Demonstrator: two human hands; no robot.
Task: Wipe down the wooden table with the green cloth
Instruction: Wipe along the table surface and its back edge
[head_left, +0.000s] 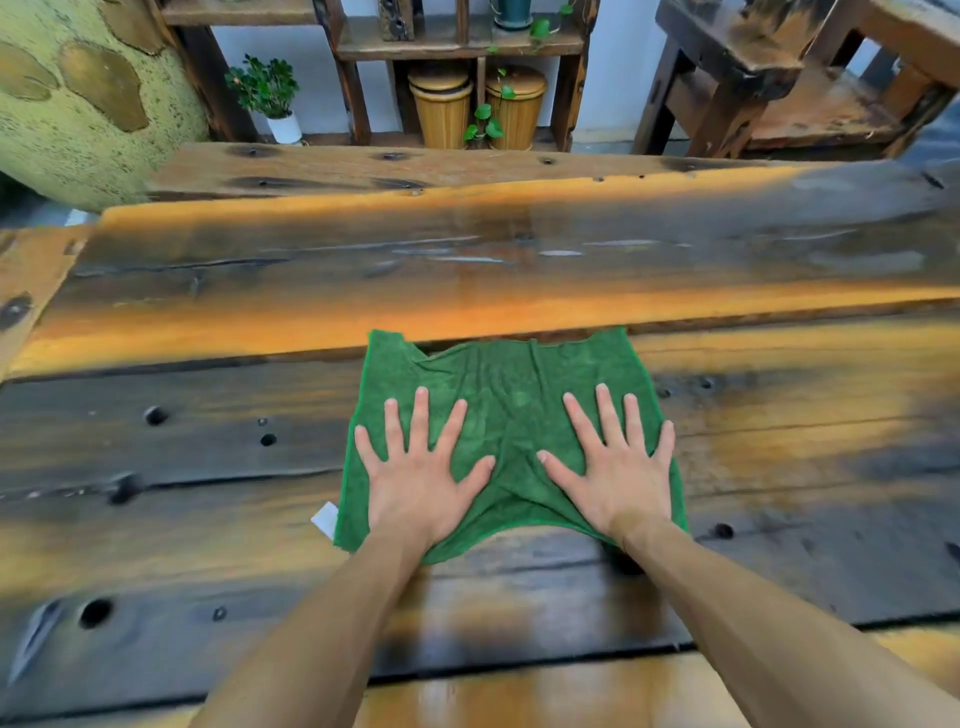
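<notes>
A green cloth (511, 400) lies spread out on the wooden table (208, 457), with a white label sticking out at its near left corner. My left hand (418, 475) presses flat on the cloth's left half, fingers spread. My right hand (615, 465) presses flat on its right half, fingers spread as well. The cloth is wrinkled between the two hands. The table is made of dark and orange planks with knot holes, and a raised plank (467, 270) runs across just beyond the cloth.
Beyond the table stand a wooden shelf (457, 44) with two bamboo bins (444, 111), a small potted plant (270, 96) and trailing ivy. A wooden bench (779, 78) stands at the back right. A large yellow-green rounded object (78, 104) sits at the back left.
</notes>
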